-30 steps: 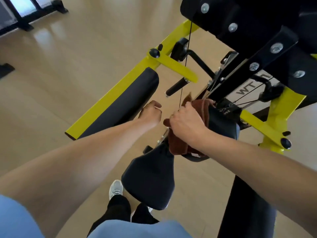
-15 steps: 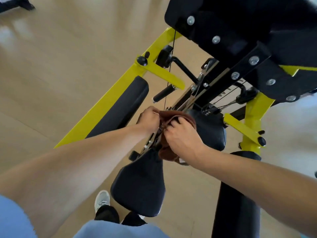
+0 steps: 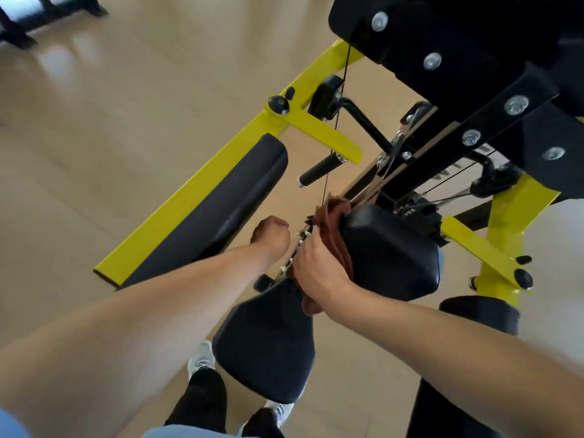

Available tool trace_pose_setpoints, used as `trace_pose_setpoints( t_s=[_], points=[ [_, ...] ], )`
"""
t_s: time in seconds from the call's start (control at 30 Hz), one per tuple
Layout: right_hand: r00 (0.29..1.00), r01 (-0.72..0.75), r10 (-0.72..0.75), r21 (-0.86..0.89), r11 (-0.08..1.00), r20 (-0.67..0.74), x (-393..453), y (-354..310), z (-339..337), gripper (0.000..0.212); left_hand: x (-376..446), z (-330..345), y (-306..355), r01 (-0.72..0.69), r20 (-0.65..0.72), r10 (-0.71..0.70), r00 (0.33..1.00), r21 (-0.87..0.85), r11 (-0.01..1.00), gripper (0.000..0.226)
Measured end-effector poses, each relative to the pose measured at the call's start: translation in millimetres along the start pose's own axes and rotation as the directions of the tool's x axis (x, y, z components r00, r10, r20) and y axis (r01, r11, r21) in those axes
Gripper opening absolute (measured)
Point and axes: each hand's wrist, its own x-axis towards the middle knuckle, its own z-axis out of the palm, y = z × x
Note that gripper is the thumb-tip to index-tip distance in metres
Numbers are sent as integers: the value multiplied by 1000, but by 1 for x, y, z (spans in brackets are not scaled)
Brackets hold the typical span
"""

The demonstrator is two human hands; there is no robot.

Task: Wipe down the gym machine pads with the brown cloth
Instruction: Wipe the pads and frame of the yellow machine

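Note:
My right hand [image 3: 319, 263] grips the brown cloth [image 3: 333, 221] and presses it against the left side of a black back pad [image 3: 392, 251] on the yellow and black gym machine. My left hand [image 3: 271, 233] is curled into a loose fist just left of the cloth, apart from it, with nothing seen in it. Below both hands sits the black seat pad [image 3: 268, 346]. A long black arm pad [image 3: 215, 213] on a yellow bar [image 3: 189, 197] lies to the left. Another black pad [image 3: 480, 314] shows at the lower right.
The machine's black frame [image 3: 474, 58] with bolts hangs overhead at the upper right. A thin cable [image 3: 336, 121] and a black handle [image 3: 319, 170] run near my hands. A yellow upright [image 3: 508, 222] stands to the right. My shoes [image 3: 202, 361] rest on the pale wooden floor [image 3: 110, 121].
My left hand has let go of the cloth and drawn back to the left. My right hand slid the cloth down the left side of the back pad.

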Motion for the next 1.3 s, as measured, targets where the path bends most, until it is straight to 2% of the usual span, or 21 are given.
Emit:
trace_pose_setpoints(
  t_s=[0.07, 0.13, 0.2, 0.27, 0.33, 0.4, 0.47, 0.6, 0.67, 0.7, 0.77, 0.83, 0.9, 0.97, 1.03, 1.07, 1.13, 1.2, 1.27, 1.3],
  points=[
    [996, 88, -89, -48, 995, -15, 10, -16, 11, 55, 0, 1, -10, -4, -5, 4, 1000, 19, 1000, 37],
    [982, 161, -165, -43, 986, -88, 14, -26, 23, 59, -7, 2, -24, -13, 26, 12, 1000, 47, 999, 36],
    [975, 161, -164, -28, 987, -152, 12, -29, 31, 72, -9, 4, -37, 29, 34, -31, 999, 52, 998, 35],
    [978, 92, -99, -48, 995, -185, -4, -26, 40, 90, -17, 14, -44, 68, 23, -68, 997, 13, 998, 33],
    [963, 0, -21, -80, 997, -270, -31, -19, 45, 95, -30, 24, -35, -34, -99, 35, 995, 5, 999, 31],
    [946, -40, 27, -31, 999, -324, -61, -9, 50, 89, -48, 28, -12, -230, -276, 225, 935, 16, 973, 30],
    [941, -38, 73, 111, 993, -332, -88, 4, 57, 78, -68, 30, 23, -362, -321, 337, 885, -18, 932, 28],
    [835, -102, 281, 369, 924, -473, -123, 38, 72, 66, -93, 36, 81, -515, -367, 469, 803, -32, 857, 20],
    [776, -169, 473, 584, 794, -417, -139, 53, 79, 67, -104, 45, 103, -610, -419, 566, 710, 36, 791, 23],
    [750, -212, 580, 715, 666, -317, -143, 55, 82, 67, -109, 51, 111, -651, -426, 616, 663, 79, 755, 25],
    [678, -254, 734, 923, 288, -42, -154, 51, 90, 66, -118, 73, 124, -723, -317, 738, 595, 190, 664, 25],
    [609, -134, 784, 990, -50, 122, -153, 32, 95, 64, -119, 93, 129, -751, -139, 808, 572, 308, 585, 25],
    [519, 91, 811, 926, -366, 269, -147, 10, 92, 58, -112, 111, 131, -778, 42, 828, 559, 371, 507, 29],
    [467, 349, 745, 675, -650, 476, -139, -9, 84, 51, -104, 121, 132, -787, 189, 791, 582, 379, 488, 35],
    [500, 439, 556, 359, -824, 664, -125, -28, 81, 46, -95, 127, 135, -762, 302, 716, 630, 418, 494, 35],
    [534, 443, 458, 226, -868, 711, -117, -39, 83, 48, -92, 129, 136, -755, 345, 684, 643, 433, 492, 33],
    [586, 467, 336, 31, -883, 738, -99, -64, 89, 53, -91, 132, 140, -774, 429, 652, 626, 445, 451, 31],
    [613, 505, 295, -77, -859, 733, -87, -79, 95, 43, -91, 133, 142, -798, 504, 627, 594, 462, 386, 34],
    [631, 537, 159, -279, -796, 760, -83, -78, 97, 29, -88, 135, 143, -810, 562, 590, 580, 474, 345, 36],
    [648, 539, 94, -369, -757, 756, -82, -75, 100, 32, -87, 136, 144, -815, 578, 578, 575, 466, 344, 36]
  ],
)
